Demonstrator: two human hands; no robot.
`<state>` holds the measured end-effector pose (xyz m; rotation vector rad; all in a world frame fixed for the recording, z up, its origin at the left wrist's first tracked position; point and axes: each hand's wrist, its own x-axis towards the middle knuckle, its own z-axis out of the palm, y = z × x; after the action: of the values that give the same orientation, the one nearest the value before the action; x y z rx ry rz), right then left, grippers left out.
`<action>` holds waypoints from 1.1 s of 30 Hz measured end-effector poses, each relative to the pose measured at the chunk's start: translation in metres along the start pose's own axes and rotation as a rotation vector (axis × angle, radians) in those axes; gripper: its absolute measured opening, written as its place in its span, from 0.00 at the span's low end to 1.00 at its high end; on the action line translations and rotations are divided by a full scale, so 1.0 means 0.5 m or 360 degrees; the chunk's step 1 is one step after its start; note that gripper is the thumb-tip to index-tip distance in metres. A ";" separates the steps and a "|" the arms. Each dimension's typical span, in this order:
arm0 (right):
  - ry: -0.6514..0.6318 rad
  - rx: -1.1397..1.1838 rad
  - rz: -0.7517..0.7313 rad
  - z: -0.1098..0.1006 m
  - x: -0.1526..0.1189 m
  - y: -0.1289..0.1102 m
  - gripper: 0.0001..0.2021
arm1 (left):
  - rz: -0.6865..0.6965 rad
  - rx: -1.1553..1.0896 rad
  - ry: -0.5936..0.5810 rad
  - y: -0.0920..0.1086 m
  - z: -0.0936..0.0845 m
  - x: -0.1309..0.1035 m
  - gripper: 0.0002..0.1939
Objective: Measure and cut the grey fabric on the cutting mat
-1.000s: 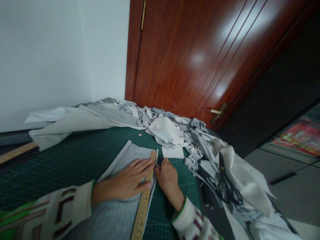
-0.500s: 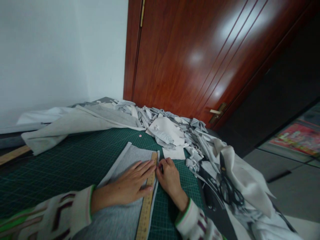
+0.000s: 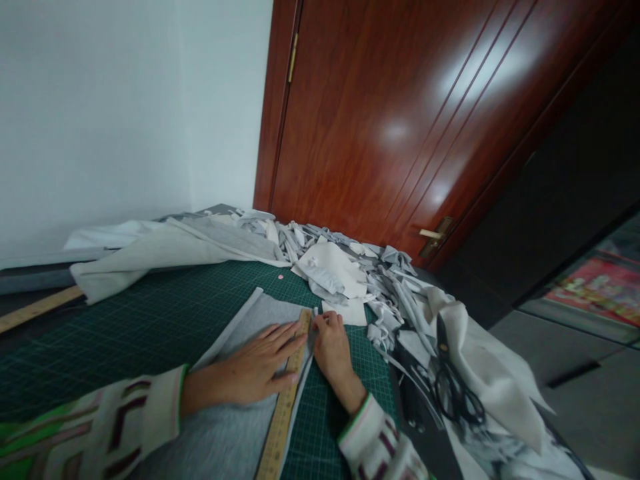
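A piece of grey fabric [image 3: 220,433] lies on the green cutting mat [image 3: 170,320], its left edge showing as a pale strip. Along its right side runs a wooden ruler [image 3: 283,420], with a narrow margin of fabric beyond it. My left hand [image 3: 260,367] rests flat across fabric and ruler, fingers spread, fingertips on the wood. Near the ruler's far end, my right hand [image 3: 334,343] is closed, thumb and fingertips pinched at the fabric's right edge. What lies between those fingertips is mostly hidden.
Fabric scraps [image 3: 390,313] are heaped along the back and right. Black scissors [image 3: 453,380] lie among them at the right. Larger pale cloth [image 3: 170,253] and another wooden ruler [image 3: 43,308] are at the left. A small pink disc [image 3: 281,277] sits on the mat.
The camera view has shifted slightly. My right hand has moved a little toward the fabric edge's far end, its fingers more curled. My left hand stays flat on the ruler.
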<state>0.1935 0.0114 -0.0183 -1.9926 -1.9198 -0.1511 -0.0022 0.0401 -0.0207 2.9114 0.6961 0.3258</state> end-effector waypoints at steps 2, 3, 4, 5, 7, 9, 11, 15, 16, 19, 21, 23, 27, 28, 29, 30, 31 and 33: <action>-0.0009 -0.0026 0.0018 0.000 0.000 0.003 0.17 | 0.0007 -0.0022 0.0037 -0.002 0.004 -0.001 0.32; -0.0012 -0.0041 0.0025 0.000 -0.001 0.005 0.19 | 0.0014 -0.0026 0.0049 -0.004 0.005 -0.001 0.32; -0.0019 -0.0057 0.0026 -0.001 -0.001 0.007 0.20 | 0.0021 -0.0024 0.0054 -0.004 0.006 -0.001 0.32; -0.0025 -0.0076 0.0027 -0.001 -0.002 0.008 0.21 | 0.0023 -0.0015 0.0056 -0.005 0.007 -0.001 0.32; -0.0036 -0.0118 0.0035 -0.003 -0.004 0.009 0.22 | 0.0015 0.0015 0.0042 -0.004 0.005 -0.002 0.32; -0.0053 -0.0154 0.0037 -0.006 -0.006 0.009 0.22 | -0.0005 0.0053 0.0004 -0.001 0.000 -0.002 0.32; -0.0077 -0.0183 0.0041 -0.010 -0.007 0.008 0.22 | -0.0028 0.0080 -0.0029 0.003 -0.003 -0.002 0.32; -0.0151 -0.0217 0.0035 -0.022 -0.006 0.009 0.22 | -0.0033 0.0077 -0.0019 0.004 -0.003 -0.001 0.32; -0.0174 -0.0218 0.0026 -0.026 -0.005 0.010 0.22 | -0.0026 0.0074 -0.0008 0.004 -0.001 -0.001 0.32; -0.0258 -0.0205 -0.0011 -0.037 -0.003 0.017 0.22 | -0.0014 0.0062 0.0030 0.000 0.003 -0.002 0.31; -0.0336 -0.0182 -0.0046 -0.046 0.000 0.025 0.23 | -0.0017 0.0044 0.0047 0.000 0.001 -0.002 0.31; -0.0431 -0.0147 -0.0080 -0.053 0.003 0.034 0.26 | -0.0032 0.0009 0.0022 0.004 -0.004 -0.001 0.31; -0.0635 -0.0059 -0.0128 -0.066 0.013 0.057 0.33 | -0.0217 -0.0059 -0.0064 0.025 -0.017 0.012 0.37; -0.0680 -0.0033 -0.0137 -0.068 0.016 0.064 0.35 | -0.0273 -0.0056 -0.0062 0.032 -0.019 0.018 0.38; -0.0722 -0.0008 -0.0144 -0.070 0.019 0.071 0.36 | -0.0321 -0.0047 -0.0044 0.038 -0.021 0.024 0.39; -0.0755 0.0016 -0.0147 -0.072 0.022 0.077 0.37 | -0.0361 -0.0036 -0.0017 0.043 -0.022 0.031 0.38; -0.0781 0.0037 -0.0146 -0.073 0.024 0.082 0.38 | -0.0404 -0.0026 0.0011 0.048 -0.022 0.039 0.35; -0.0812 0.0077 -0.0139 -0.073 0.028 0.090 0.40 | -0.0506 -0.0010 0.0057 0.054 -0.021 0.052 0.27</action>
<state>0.2450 0.0123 0.0117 -2.0552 -2.2830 0.4180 0.0295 0.0289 -0.0012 2.7326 1.1400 0.3413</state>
